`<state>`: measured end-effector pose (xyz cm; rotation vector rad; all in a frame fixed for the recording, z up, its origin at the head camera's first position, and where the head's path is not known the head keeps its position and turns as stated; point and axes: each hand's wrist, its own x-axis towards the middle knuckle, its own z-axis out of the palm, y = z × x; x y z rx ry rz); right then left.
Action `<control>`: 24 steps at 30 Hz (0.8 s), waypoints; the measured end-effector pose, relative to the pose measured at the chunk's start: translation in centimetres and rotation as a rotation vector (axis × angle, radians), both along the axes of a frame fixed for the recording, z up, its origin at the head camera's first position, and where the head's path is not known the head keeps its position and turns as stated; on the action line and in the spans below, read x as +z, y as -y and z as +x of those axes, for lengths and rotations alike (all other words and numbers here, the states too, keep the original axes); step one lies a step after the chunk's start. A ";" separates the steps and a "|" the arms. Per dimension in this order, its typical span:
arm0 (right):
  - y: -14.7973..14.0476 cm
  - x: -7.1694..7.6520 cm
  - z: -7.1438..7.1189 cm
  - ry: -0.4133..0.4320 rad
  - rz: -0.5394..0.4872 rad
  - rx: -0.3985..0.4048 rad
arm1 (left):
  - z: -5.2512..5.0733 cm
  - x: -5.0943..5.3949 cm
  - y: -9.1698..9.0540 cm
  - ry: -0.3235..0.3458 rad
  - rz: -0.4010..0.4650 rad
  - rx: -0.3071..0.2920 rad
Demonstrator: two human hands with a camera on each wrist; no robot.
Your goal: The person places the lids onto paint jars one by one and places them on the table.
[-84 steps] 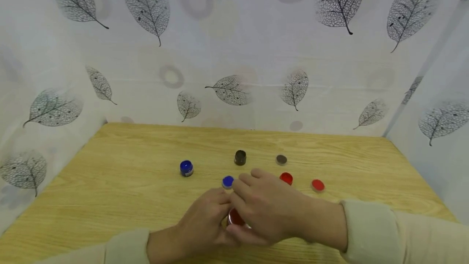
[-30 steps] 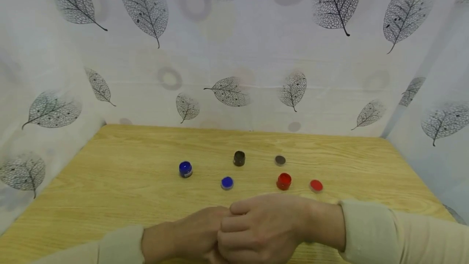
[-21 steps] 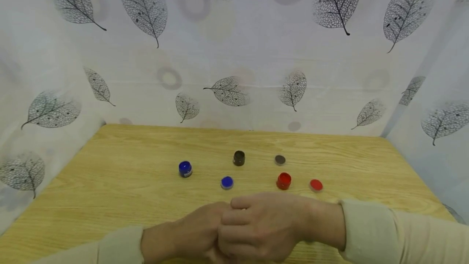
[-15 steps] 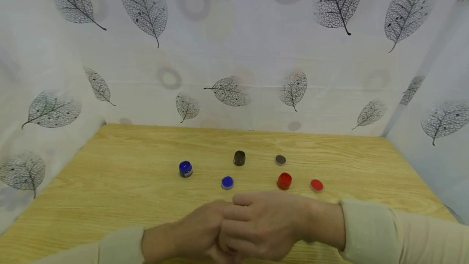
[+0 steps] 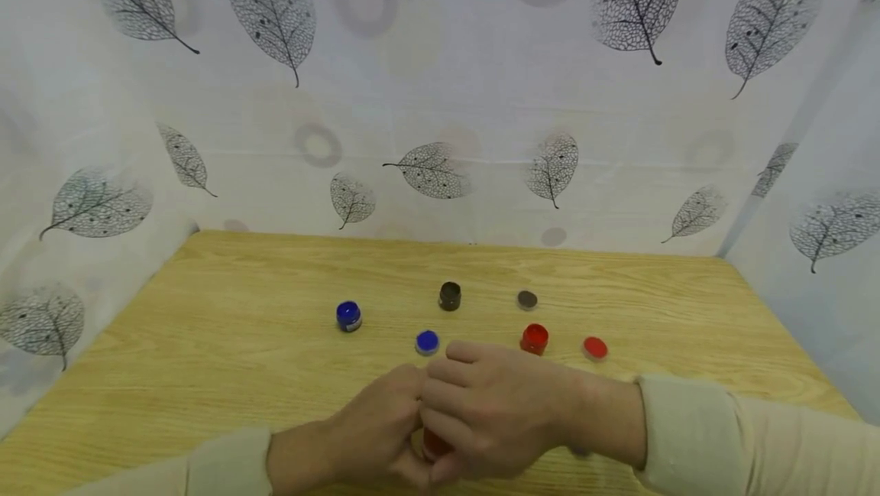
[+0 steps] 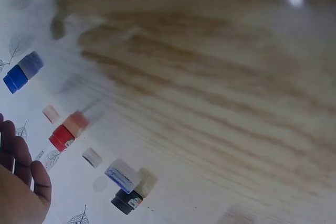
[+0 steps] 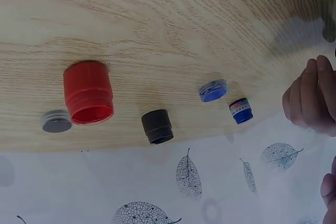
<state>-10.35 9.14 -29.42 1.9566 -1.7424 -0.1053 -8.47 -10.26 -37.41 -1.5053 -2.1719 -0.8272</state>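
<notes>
Left hand point(image 5: 374, 427): is clamped round reddish paint jar point(image 5: 435, 445);
Right hand point(image 5: 498, 412): is curled over it;
Jar: judged light, stiff, slippery; best gripped round its side

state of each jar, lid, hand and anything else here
Blue jar: open, upright
Blue lid: off, lying flat
Black jar: open, upright
Dark gray lid: off, lying flat
Red jar: open, upright
Red lid: off, lying flat
Reddish item: between both hands, mostly hidden; open or closed unclear
Left hand: fingers curled round it
Right hand: fingers curled round it
Dark shape beside right hand: mostly hidden, unclear
</notes>
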 end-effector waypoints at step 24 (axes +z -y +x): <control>0.5 -0.4 0.0 -0.004 -0.139 -0.218 | 0.6 -0.1 0.1 -0.213 0.044 0.274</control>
